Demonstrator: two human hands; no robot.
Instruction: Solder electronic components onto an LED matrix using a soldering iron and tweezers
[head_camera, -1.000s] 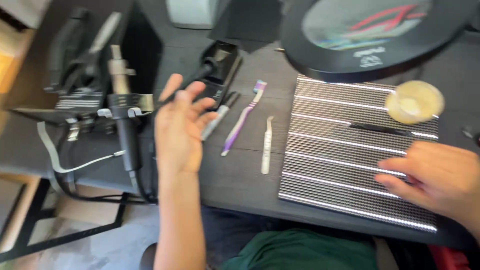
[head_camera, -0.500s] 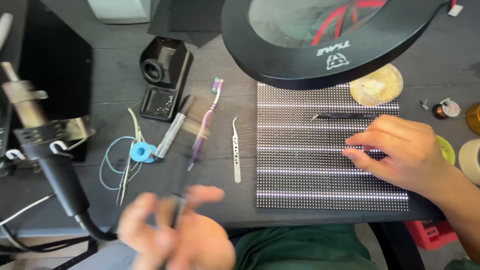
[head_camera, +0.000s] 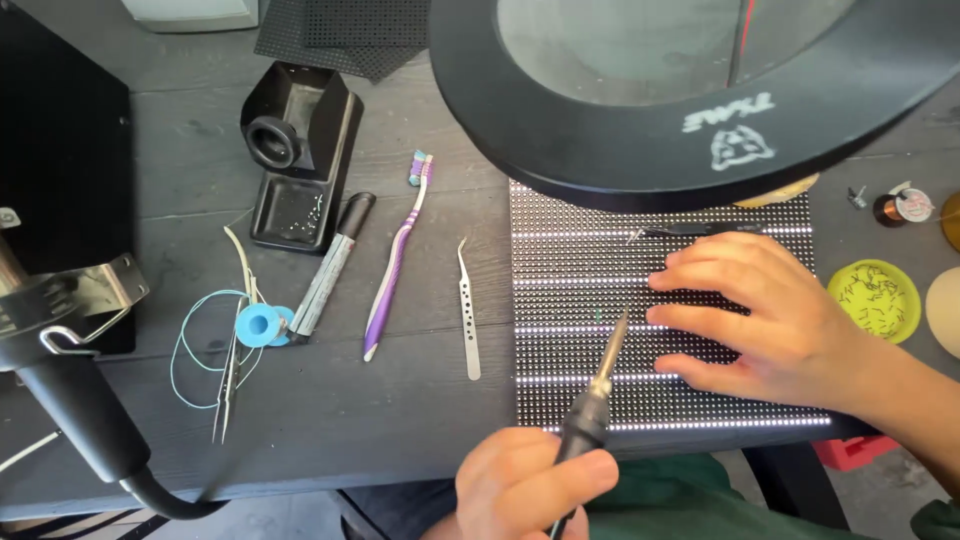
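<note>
My left hand (head_camera: 520, 490) is at the bottom centre, shut around the black handle of a soldering iron (head_camera: 590, 400). The iron's metal tip points up and right over a dark LED matrix panel (head_camera: 560, 260), whose dot rows are partly lit in white bands. My right hand (head_camera: 770, 320) lies flat on the panel's right half with its fingers spread to the left, a short way right of the tip. A thin black tool (head_camera: 700, 230) lies on the panel just above those fingers.
A big round black magnifier lamp (head_camera: 600, 120) overhangs the panel's top. Left of the panel lie silver tweezers (head_camera: 468, 310), a purple toothbrush (head_camera: 395, 260), a grey pen-like tool (head_camera: 330, 265), a blue solder spool (head_camera: 258, 325) and a black iron stand (head_camera: 295, 150). A yellow dish (head_camera: 873, 298) sits at right.
My left hand took the soldering iron from the left side of the desk and brought it down and right to the panel. My right hand stayed on the panel.
</note>
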